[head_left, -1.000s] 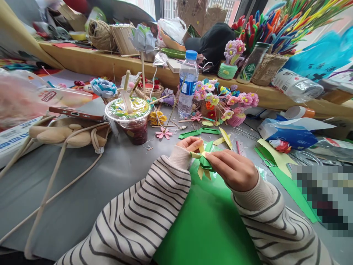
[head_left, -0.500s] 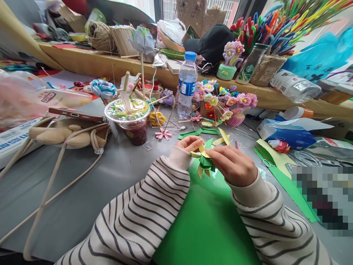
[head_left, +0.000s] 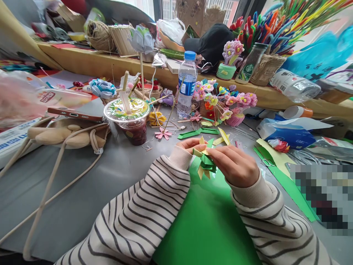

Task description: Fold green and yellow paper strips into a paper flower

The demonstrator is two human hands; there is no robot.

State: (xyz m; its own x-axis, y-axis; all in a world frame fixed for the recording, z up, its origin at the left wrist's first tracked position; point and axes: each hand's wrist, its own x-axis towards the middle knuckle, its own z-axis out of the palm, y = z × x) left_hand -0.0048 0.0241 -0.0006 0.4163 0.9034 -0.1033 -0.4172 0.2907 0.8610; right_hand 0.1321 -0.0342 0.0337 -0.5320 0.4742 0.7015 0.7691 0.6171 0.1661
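Note:
A folded paper piece in green and yellow, with pointed strips sticking out, is held between both hands over a shiny green sheet. My left hand pinches its upper left side, partly hidden by the paper and the sleeve. From the right, my right hand grips its upper edge between thumb and fingers. Just beyond the hands lie folded green strips and yellow strips on the grey table.
A lidded drink cup and water bottle stand beyond the hands. Phone and corded bag lie left. At right are green paper, scissors and a blue tissue pack. Handmade flowers sit behind.
The folded paper piece has turned slightly between my fingers, and its left strip now points more upward. Both hands keep nearly the same place.

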